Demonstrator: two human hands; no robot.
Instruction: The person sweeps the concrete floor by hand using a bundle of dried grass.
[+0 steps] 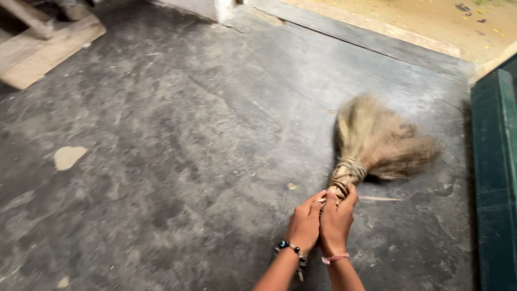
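Note:
A short straw broom (377, 141) with a fanned, blurred head lies against the dark cement floor (188, 140). Its bound neck, wrapped in cord, points toward me. My left hand (305, 222), with a beaded bracelet at the wrist, and my right hand (338, 221), with a pink thread at the wrist, are both closed around the broom's handle end, side by side and touching.
A dark green door or panel (493, 178) stands along the right edge. A raised threshold (355, 33) at the top leads to sandy ground outside. Wooden planks (37, 48) lie at the top left. A pale patch (68, 157) marks the floor on the left.

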